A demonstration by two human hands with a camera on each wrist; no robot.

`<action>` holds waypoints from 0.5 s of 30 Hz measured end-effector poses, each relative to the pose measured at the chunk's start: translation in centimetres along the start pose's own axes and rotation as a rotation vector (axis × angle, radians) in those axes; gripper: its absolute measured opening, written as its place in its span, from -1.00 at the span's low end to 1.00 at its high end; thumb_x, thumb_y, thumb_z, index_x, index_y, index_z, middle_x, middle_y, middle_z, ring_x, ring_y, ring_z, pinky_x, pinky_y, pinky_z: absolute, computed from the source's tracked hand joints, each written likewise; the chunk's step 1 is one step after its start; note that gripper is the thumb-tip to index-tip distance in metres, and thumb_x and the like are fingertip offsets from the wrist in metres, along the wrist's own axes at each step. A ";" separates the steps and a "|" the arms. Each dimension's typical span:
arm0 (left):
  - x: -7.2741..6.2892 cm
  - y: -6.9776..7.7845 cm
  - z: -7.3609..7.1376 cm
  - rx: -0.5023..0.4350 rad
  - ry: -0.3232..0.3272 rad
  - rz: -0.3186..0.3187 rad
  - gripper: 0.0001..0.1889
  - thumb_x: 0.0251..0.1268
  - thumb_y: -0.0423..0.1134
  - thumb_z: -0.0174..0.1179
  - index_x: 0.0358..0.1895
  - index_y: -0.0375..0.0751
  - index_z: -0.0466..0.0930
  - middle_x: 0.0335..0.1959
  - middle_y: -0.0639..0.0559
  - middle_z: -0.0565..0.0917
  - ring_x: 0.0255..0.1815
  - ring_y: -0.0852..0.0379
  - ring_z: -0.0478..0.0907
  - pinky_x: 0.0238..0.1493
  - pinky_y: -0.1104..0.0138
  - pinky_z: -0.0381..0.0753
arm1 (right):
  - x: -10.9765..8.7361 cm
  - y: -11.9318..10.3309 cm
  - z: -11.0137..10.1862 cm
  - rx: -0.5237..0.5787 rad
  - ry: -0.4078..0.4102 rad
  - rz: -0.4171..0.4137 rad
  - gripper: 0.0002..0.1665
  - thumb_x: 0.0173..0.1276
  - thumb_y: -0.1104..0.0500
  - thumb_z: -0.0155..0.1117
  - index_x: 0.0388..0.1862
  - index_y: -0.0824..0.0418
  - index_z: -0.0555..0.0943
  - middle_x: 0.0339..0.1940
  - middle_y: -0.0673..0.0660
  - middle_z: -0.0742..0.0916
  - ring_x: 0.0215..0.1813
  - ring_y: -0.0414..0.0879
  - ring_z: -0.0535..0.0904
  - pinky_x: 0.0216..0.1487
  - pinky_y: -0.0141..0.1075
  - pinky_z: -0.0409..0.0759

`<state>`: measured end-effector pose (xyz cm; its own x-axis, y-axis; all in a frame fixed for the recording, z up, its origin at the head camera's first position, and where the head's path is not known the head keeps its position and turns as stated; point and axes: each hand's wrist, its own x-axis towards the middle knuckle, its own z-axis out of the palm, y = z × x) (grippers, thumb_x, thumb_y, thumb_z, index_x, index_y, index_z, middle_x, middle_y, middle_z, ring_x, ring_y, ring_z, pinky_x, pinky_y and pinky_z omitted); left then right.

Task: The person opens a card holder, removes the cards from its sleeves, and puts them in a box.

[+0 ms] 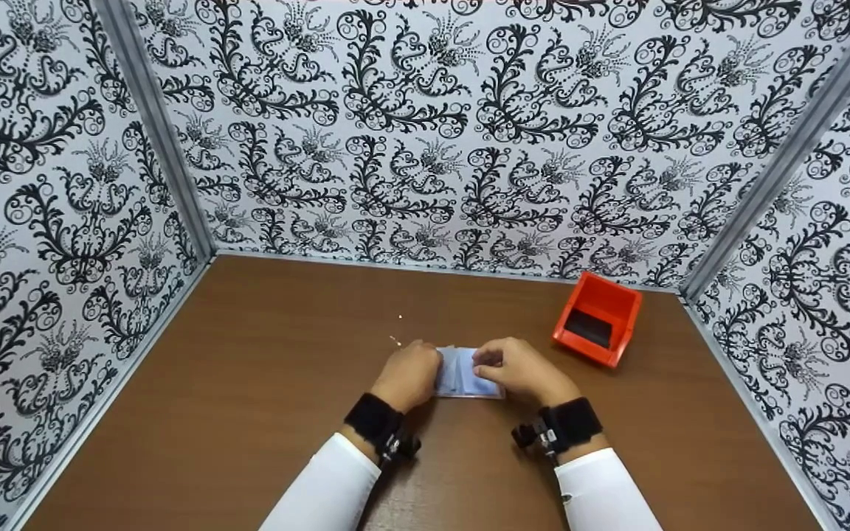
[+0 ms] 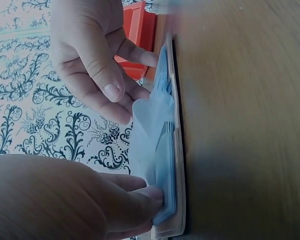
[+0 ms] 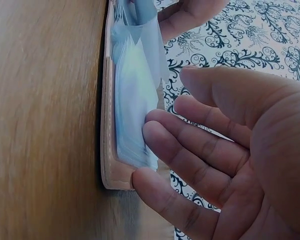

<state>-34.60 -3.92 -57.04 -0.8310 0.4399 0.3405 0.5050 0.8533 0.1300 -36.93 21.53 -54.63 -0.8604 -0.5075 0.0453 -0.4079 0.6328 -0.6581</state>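
Observation:
A card holder with a pale pinkish cover [image 3: 109, 150] lies spread on the table, its clear bluish plastic sleeves [image 1: 478, 376] fanned to both sides. At its left side my left hand [image 1: 412, 375] pinches some sleeves between thumb and fingers; the left wrist view shows one loose sleeve [image 2: 146, 127] standing up between the hands. My right hand [image 1: 528, 371] is over the right half, fingers loosely bent and thumb apart. In the right wrist view its fingertips [image 3: 157, 132] rest at the edge of the right-hand sleeves, gripping nothing.
A red plastic bin [image 1: 612, 295] stands at the back right with a flat black object [image 1: 589, 329] inside. Small white specks [image 1: 395, 340] show on the brown table [image 1: 270, 354] beyond my left hand. Patterned walls [image 1: 410, 147] enclose the back and sides.

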 end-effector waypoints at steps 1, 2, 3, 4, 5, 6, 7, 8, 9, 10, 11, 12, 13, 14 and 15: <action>0.0 0.0 0.0 -0.007 -0.004 -0.005 -0.90 0.28 -0.44 0.41 -0.25 -0.18 0.86 -0.24 -0.09 0.84 -0.10 -0.11 0.79 -0.04 0.00 0.85 | 0.0 0.0 0.0 -0.001 0.002 -0.002 -0.71 0.55 0.14 0.52 0.10 0.28 0.85 0.06 0.20 0.92 0.15 0.10 0.87 0.33 0.14 0.81; 0.0 0.0 0.0 -0.012 -0.009 -0.010 -0.90 0.29 -0.44 0.40 -0.24 -0.19 0.85 -0.23 -0.10 0.83 -0.09 -0.11 0.79 -0.03 -0.01 0.85 | 0.0 -0.1 0.0 -0.002 0.005 -0.004 -0.71 0.55 0.14 0.52 0.10 0.29 0.85 0.06 0.21 0.92 0.15 0.11 0.87 0.33 0.16 0.81; 0.0 0.0 0.0 -0.017 -0.011 -0.016 -0.90 0.29 -0.45 0.39 -0.24 -0.21 0.85 -0.22 -0.10 0.82 -0.09 -0.12 0.79 -0.03 -0.01 0.85 | 0.0 -0.1 0.0 -0.002 0.006 -0.005 -0.71 0.54 0.14 0.52 0.10 0.30 0.85 0.06 0.22 0.92 0.15 0.12 0.87 0.32 0.17 0.80; 0.0 0.0 0.1 -0.020 -0.020 -0.024 -0.90 0.30 -0.45 0.38 -0.21 -0.22 0.85 -0.20 -0.10 0.82 -0.07 -0.12 0.79 -0.01 -0.01 0.85 | 0.0 -0.1 0.0 -0.002 0.007 -0.006 -0.71 0.55 0.14 0.53 0.10 0.30 0.85 0.06 0.22 0.92 0.15 0.12 0.87 0.33 0.17 0.80; 0.1 0.0 0.1 -0.022 -0.026 -0.030 -0.90 0.31 -0.45 0.37 -0.20 -0.23 0.84 -0.18 -0.11 0.81 -0.06 -0.12 0.80 0.00 -0.01 0.86 | 0.0 -0.2 0.0 -0.001 0.006 -0.004 -0.70 0.55 0.14 0.53 0.11 0.30 0.85 0.06 0.22 0.92 0.15 0.12 0.87 0.33 0.17 0.80; 0.1 0.0 0.2 -0.021 -0.032 -0.036 -0.89 0.32 -0.45 0.37 -0.19 -0.24 0.84 -0.16 -0.10 0.80 -0.05 -0.12 0.80 0.01 0.00 0.86 | 0.0 -0.2 0.0 -0.002 0.007 -0.001 -0.70 0.55 0.14 0.53 0.11 0.30 0.85 0.06 0.21 0.92 0.15 0.12 0.87 0.33 0.17 0.80; -0.1 0.6 -1.0 -0.020 -0.054 -0.050 -0.89 0.30 -0.48 0.39 -0.18 -0.28 0.84 -0.15 -0.13 0.80 -0.04 -0.14 0.80 0.02 -0.02 0.86 | 0.0 -0.2 0.1 -0.004 0.008 0.003 -0.71 0.55 0.14 0.53 0.11 0.29 0.85 0.06 0.21 0.92 0.15 0.11 0.86 0.33 0.16 0.80; -0.1 0.6 -0.9 -0.015 -0.057 -0.051 -0.88 0.29 -0.48 0.39 -0.17 -0.28 0.84 -0.14 -0.12 0.79 -0.03 -0.14 0.80 0.02 -0.01 0.86 | 0.0 -0.2 0.1 -0.006 0.008 0.005 -0.71 0.55 0.13 0.53 0.10 0.29 0.85 0.06 0.21 0.93 0.15 0.10 0.86 0.32 0.15 0.81; -0.1 0.6 -0.9 -0.012 -0.055 -0.051 -0.88 0.28 -0.48 0.40 -0.17 -0.27 0.84 -0.13 -0.11 0.79 -0.03 -0.13 0.80 0.02 0.00 0.86 | 0.0 -0.2 0.1 -0.008 0.009 0.007 -0.71 0.55 0.13 0.53 0.10 0.28 0.86 0.06 0.20 0.93 0.15 0.09 0.86 0.32 0.14 0.81; -0.1 0.6 -0.9 -0.010 -0.059 -0.052 -0.87 0.28 -0.47 0.40 -0.17 -0.26 0.85 -0.13 -0.10 0.80 -0.02 -0.13 0.80 0.03 0.00 0.86 | 0.1 -0.1 0.2 -0.008 0.009 0.012 -0.71 0.55 0.13 0.53 0.11 0.27 0.86 0.06 0.19 0.93 0.15 0.08 0.86 0.32 0.13 0.81; -0.1 0.6 -0.9 -0.008 -0.057 -0.053 -0.87 0.27 -0.47 0.41 -0.18 -0.25 0.85 -0.13 -0.09 0.80 -0.03 -0.12 0.80 0.02 0.01 0.86 | 0.1 -0.1 0.2 -0.007 0.009 0.017 -0.71 0.55 0.13 0.53 0.11 0.27 0.86 0.06 0.18 0.93 0.14 0.06 0.86 0.32 0.11 0.81; -0.2 0.6 -0.9 -0.008 -0.057 -0.053 -0.87 0.27 -0.47 0.41 -0.18 -0.23 0.86 -0.14 -0.09 0.81 -0.03 -0.11 0.80 0.02 0.01 0.86 | 0.1 -0.1 0.2 -0.008 0.010 0.019 -0.71 0.55 0.12 0.53 0.11 0.26 0.86 0.06 0.17 0.93 0.14 0.05 0.86 0.31 0.10 0.82; -0.2 0.6 -1.0 -0.010 -0.054 -0.053 -0.87 0.27 -0.46 0.41 -0.18 -0.23 0.86 -0.15 -0.08 0.82 -0.04 -0.11 0.81 0.02 0.00 0.86 | 0.1 -0.1 0.2 -0.010 0.010 0.018 -0.71 0.55 0.12 0.53 0.11 0.26 0.86 0.06 0.18 0.93 0.14 0.05 0.86 0.31 0.09 0.82; -0.2 0.7 -1.0 -0.012 -0.055 -0.054 -0.86 0.28 -0.46 0.41 -0.17 -0.21 0.87 -0.15 -0.08 0.83 -0.04 -0.10 0.81 0.02 0.00 0.86 | 0.1 -0.1 0.2 -0.009 0.010 0.017 -0.71 0.55 0.13 0.53 0.11 0.26 0.86 0.06 0.18 0.93 0.14 0.04 0.86 0.30 0.09 0.82; -0.3 0.7 -1.0 -0.015 -0.054 -0.054 -0.86 0.28 -0.45 0.41 -0.17 -0.20 0.87 -0.16 -0.08 0.84 -0.05 -0.10 0.81 0.01 -0.01 0.87 | 0.1 -0.1 0.2 -0.008 0.011 0.019 -0.71 0.55 0.13 0.53 0.11 0.26 0.86 0.06 0.18 0.93 0.14 0.04 0.86 0.31 0.09 0.82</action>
<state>-33.79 -3.75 -56.07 -0.8684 0.4081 0.2818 0.4620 0.8722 0.1608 -36.87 21.29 -54.74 -0.8713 -0.4891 0.0409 -0.3937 0.6468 -0.6531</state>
